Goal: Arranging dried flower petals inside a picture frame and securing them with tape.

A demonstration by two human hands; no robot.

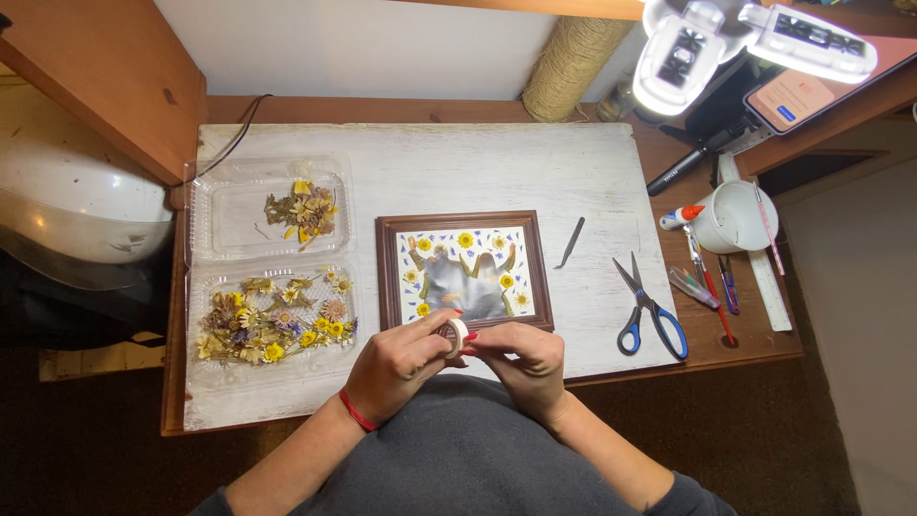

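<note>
Tape roll: a small roll of pale tape [456, 335], held on edge between both hands, just in front of the picture frame's near rail and above the person's lap.
Left hand: the left hand [396, 365] is curled around the roll from the left, fingers bent over its top and thumb at its side; a red band circles the wrist.
Right hand: the right hand [523, 361] is closed loosely against the right side of the roll, fingertips pinching at its edge; whether a loose tape end is gripped cannot be told.
Picture frame: a brown wooden frame [386, 270] lies flat on the board, filled with pressed yellow and blue flowers around a greyish middle patch.
Work board: a white, worn board [478, 167] covers most of the wooden desk.
Flower trays: a clear plastic clamshell [220, 225] lies open left of the frame; its far half holds a small heap of dried flowers [302, 212], its near half a wider spread of dried flowers [272, 320].
Tweezers: dark tweezers [570, 241] lie just right of the frame.
Scissors: blue-handled scissors [650, 311] lie farther right, at the board's edge.
Cup: a white cup [731, 218] stands on the desk at right, with a glue stick [680, 217] beside it.
Twine: a spool of twine [568, 65] stands at the back.
</note>
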